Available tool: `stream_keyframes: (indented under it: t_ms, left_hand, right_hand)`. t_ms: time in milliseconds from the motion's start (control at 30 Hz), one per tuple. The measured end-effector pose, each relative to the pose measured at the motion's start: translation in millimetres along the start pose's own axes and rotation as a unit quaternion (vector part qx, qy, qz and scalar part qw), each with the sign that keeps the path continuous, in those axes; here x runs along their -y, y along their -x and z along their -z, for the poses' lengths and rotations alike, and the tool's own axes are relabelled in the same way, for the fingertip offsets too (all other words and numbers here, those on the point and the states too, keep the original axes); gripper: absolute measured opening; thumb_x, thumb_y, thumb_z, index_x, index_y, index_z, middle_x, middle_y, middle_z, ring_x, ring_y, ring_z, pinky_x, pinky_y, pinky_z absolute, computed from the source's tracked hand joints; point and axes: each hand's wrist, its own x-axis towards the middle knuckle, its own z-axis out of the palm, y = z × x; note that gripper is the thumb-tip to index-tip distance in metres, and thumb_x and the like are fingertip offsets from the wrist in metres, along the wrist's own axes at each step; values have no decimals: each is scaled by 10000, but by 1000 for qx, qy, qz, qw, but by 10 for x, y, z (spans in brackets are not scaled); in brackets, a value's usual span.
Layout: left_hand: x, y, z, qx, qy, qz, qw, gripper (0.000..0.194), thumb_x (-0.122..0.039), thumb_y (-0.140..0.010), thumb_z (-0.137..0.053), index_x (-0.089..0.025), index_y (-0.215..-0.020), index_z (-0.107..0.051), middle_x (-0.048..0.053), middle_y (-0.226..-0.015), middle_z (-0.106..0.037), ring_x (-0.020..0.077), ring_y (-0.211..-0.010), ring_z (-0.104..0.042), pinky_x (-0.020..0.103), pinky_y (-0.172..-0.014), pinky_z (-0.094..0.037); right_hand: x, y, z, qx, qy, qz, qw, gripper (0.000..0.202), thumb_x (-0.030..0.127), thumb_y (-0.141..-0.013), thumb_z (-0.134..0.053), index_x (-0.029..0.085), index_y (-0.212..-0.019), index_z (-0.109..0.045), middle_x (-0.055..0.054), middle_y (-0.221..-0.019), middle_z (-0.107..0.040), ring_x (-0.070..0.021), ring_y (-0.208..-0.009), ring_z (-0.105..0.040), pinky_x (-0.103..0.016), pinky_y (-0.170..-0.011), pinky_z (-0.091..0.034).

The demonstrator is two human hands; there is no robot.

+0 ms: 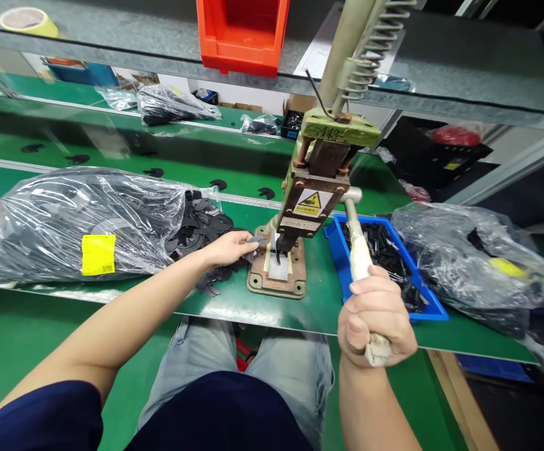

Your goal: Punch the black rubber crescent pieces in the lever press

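Observation:
My right hand (377,316) is wrapped round the pale, taped lever handle (360,250) of a green hand press (316,181). At the left edge of the press's base plate (295,287), my left hand (228,248) pinches a dark grey, flat curved piece (256,244). The press's dark ram tip (285,243) is low, over a light metal plate (278,269); whether it touches is hard to tell. Beneath and left of my left hand lies a heap of similar dark curved pieces (206,227), spilling from a clear plastic bag (79,213) with a yellow label.
A blue tray (434,310) of small black parts stands right of the press, beside a filled plastic bag (478,250). Several curved pieces (266,193) lie spaced along the green strip behind. Overhead, a shelf (126,44) carries an orange bin (243,59) and a tape roll (30,22).

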Motion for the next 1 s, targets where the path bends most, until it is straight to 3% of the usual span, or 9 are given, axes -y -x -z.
stream_keyframes:
  t_ms: [100, 200, 400, 567, 867, 1000]
  left_hand:
    - [6, -163, -207, -9, 71, 11, 997, 339, -492, -884, -743, -164, -879, -658, 47, -866, -745, 107, -619, -580, 225, -558, -434]
    - [10, -252, -304, -29, 117, 21, 992, 331, -432, -829, -829, -159, -850, -642, 46, -827, -739, 112, -629, -619, 231, -583, -490]
    - [13, -280, -283, -35, 145, 46, 988, 335, -356, -792, -886, -150, -801, -622, -18, -655, -657, 80, -504, -583, 214, -533, -485]
    - [-39, -271, -289, -28, 161, 49, 985, 397, -403, -742, -925, -143, -790, -629, -20, -608, -656, 90, -499, -599, 205, -513, -497]
    - [-13, -265, -339, -60, 86, 46, 993, 311, -375, -853, -833, -155, -787, -624, -30, -639, -637, 77, -494, -578, 197, -498, -505]
    - [-40, -268, -326, -51, 41, 57, 996, 331, -383, -884, -804, -177, -755, -579, -33, -600, -634, 86, -488, -576, 180, -462, -449]
  right_hand:
    - [-5, -7, 8, 8, 6, 2, 1000, 250, 276, -852, -720, 231, -663, -564, 45, -645, -618, -183, -725, -660, -589, -981, -566]
    - [-5, -17, 13, 14, 14, 6, 1000, 234, 262, -837, -715, 235, -666, -557, 49, -637, -611, -181, -703, -659, -572, -966, -578]
    - [3, -6, 0, 0, 9, 3, 1000, 251, 261, -852, -710, 225, -663, -549, 45, -642, -602, -173, -722, -654, -560, -985, -568]
    - [17, 1, 0, 7, 9, -1, 1000, 301, 312, -901, -709, 222, -660, -554, 40, -649, -600, -169, -734, -653, -556, -996, -563]
    - [24, 1, 0, 8, 14, -8, 1000, 325, 329, -928, -690, 224, -657, -544, 41, -647, -595, -173, -736, -651, -567, -980, -562]
    - [21, 11, -13, 0, 14, -12, 1000, 340, 327, -916, -702, 222, -644, -529, 45, -648, -598, -168, -731, -643, -568, -975, -559]
